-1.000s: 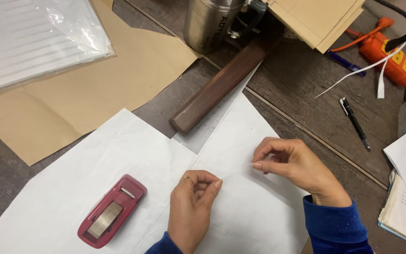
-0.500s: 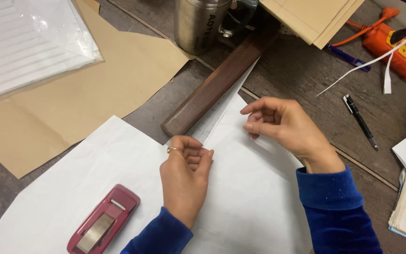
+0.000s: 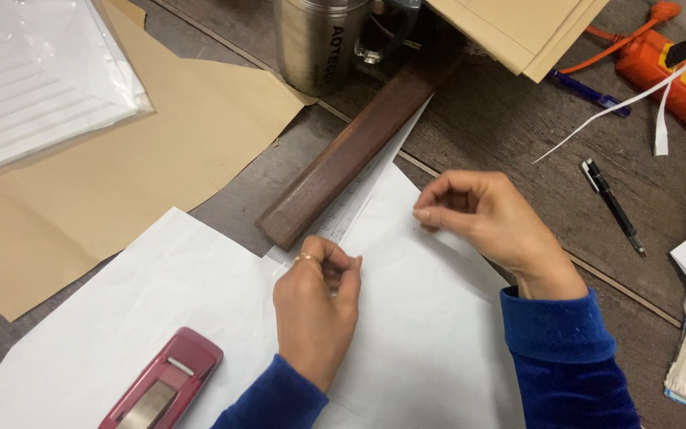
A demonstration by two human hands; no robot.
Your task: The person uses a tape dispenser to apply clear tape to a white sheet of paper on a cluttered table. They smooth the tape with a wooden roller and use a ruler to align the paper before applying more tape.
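White paper (image 3: 406, 334) pinched by both hands (image 3: 375, 262)

White paper sheet (image 3: 430, 334) flat on table, upper edge pinched, overlapping second sheet (image 3: 144, 318).

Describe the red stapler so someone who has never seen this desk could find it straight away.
Start at the big white paper sheet covering the near side of the wooden table. On its lower left part, left of the left hand, lies the stapler: dark red with a metal top plate, the only red thing there.
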